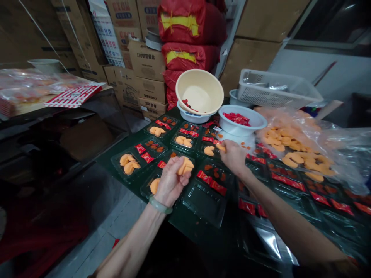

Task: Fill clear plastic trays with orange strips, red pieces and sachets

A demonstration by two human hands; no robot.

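Observation:
My left hand (171,179), with a pale green bangle (160,205) at the wrist, is closed around orange fortune cookies (186,165); how many is hidden. Out in front, my right hand (234,156) pinches a single fortune cookie (220,147) over a clear plastic tray, beside another cookie (209,150) lying there. Nearest to me, a tray (203,204) has a bare large compartment, with red packets (211,183) and brown pieces (222,176) in its others. On the left, a further tray (116,159) contains several fortune cookies (129,164).
An open plastic bag of fortune cookies (292,159) lies at the right. Behind the trays stand a white bowl of red packets (257,124) and a tilted cream basin (199,90). A white basket (261,92), cardboard boxes (147,65) and red sacks (193,56) are further back.

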